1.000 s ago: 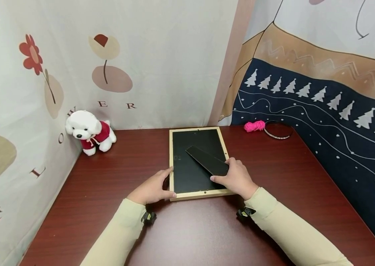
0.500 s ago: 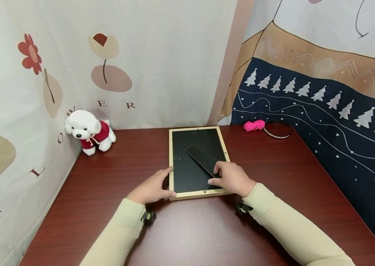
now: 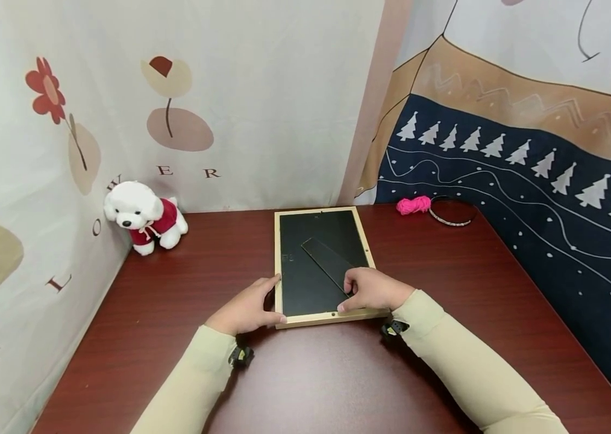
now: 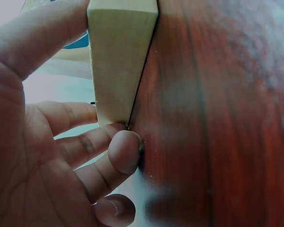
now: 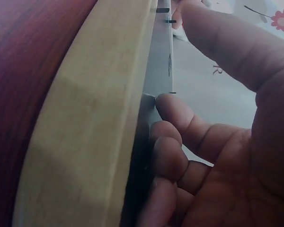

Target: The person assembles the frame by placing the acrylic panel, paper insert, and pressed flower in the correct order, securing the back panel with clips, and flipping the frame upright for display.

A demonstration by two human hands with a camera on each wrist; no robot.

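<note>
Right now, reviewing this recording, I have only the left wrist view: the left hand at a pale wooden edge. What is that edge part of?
Observer: A wooden picture frame, lying with its black backing panel facing up.
Operator: Where is the right hand?
Observer: The right hand is over the panel's near right part, fingers curled at the near end of the black easel stand.
Operator: What is at the table's far left?
Observer: A white plush dog in a red jacket is at that corner of the table.
</note>
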